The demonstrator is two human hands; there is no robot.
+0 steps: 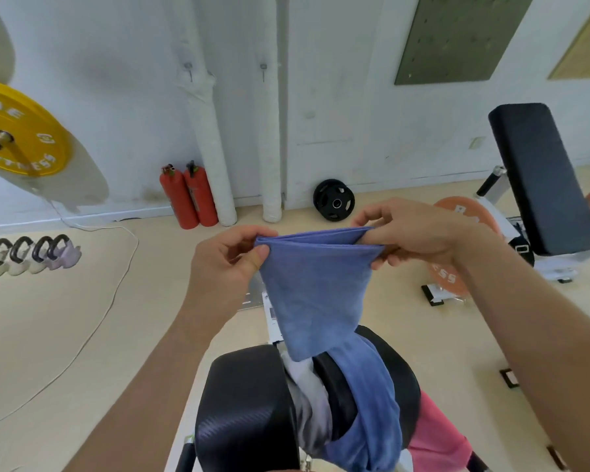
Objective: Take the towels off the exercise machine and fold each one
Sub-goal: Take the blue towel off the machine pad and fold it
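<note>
Pale gym floor (65, 318) lay beyond while the left hand (225, 264) and right hand (413, 229) each pinched an upper corner of the blue towel (314, 287) above the exercise machine (246, 403).

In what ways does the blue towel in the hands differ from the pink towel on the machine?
The blue towel is held up, pinched at its top edge by the left hand and the right hand; the pink towel lies draped on the exercise machine, touched by no hand. The blue towel shows doubled layers along its top edge; the pink towel shows no neat fold. Both are soft cloth.
</note>
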